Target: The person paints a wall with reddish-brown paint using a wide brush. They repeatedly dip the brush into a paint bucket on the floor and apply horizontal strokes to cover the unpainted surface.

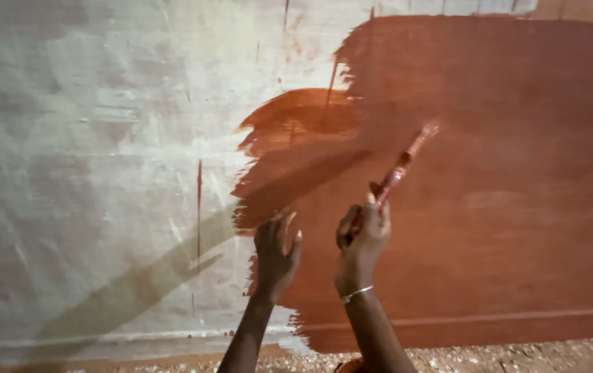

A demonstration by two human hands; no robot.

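Against the half-painted wall, right hand grips a paint-coated brush; left hand is empty, fingers loosely spread.

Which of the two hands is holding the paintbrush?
The right hand, the one with a thin bracelet at its wrist, grips the paintbrush. The left hand holds nothing, fingers spread before the wall.

no packages, no labels, no signs, no screens in view
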